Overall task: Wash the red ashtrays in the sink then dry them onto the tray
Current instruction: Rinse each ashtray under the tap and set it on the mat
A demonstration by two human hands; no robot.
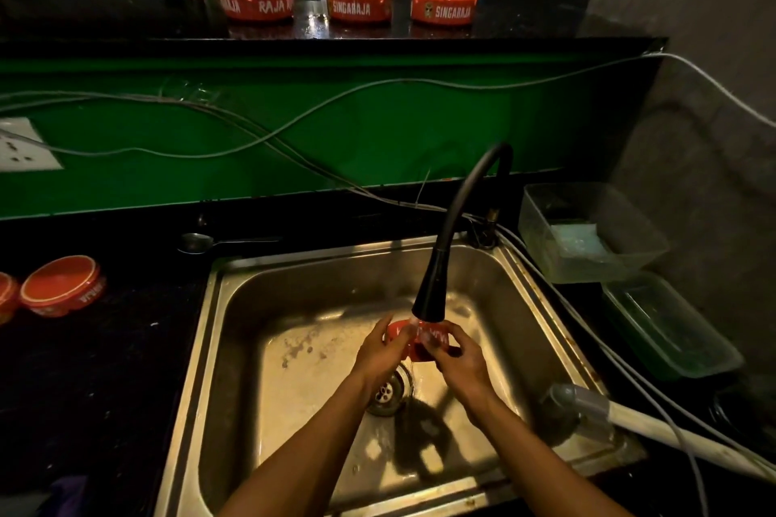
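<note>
1. Red ashtray (420,342) held over the steel sink (294,277), lower centre of the frame, directly under the black faucet head (430,298), water running onto it.
2. Left hand (384,353) curled round the ashtray's left side, fingers bent against its rim and wall.
3. Right hand (460,361) closed on the ashtray's right side, thumb and fingers wrapped over the edge; fingertips blurred by the water.
4. Ashtray raised clear of the basin floor, just above and right of the drain (388,390), tilted with its lettered wall toward the camera.
5. Three more red ashtrays standing upright in a row on the dark upper shelf (126,27), top centre of the frame: left shelf ashtray (256,1), middle shelf ashtray (359,3), right shelf ashtray (443,6).
6. Upside-down red ashtray (61,285) on the black counter (105,369) at the left edge, touching another one cut off by the frame (6,296).
7. Spoon (210,243) lying on the counter behind the sink's left corner.
8. Two clear plastic containers at right: upper container (588,231) and lower container (672,327), near the sink rim.
</note>
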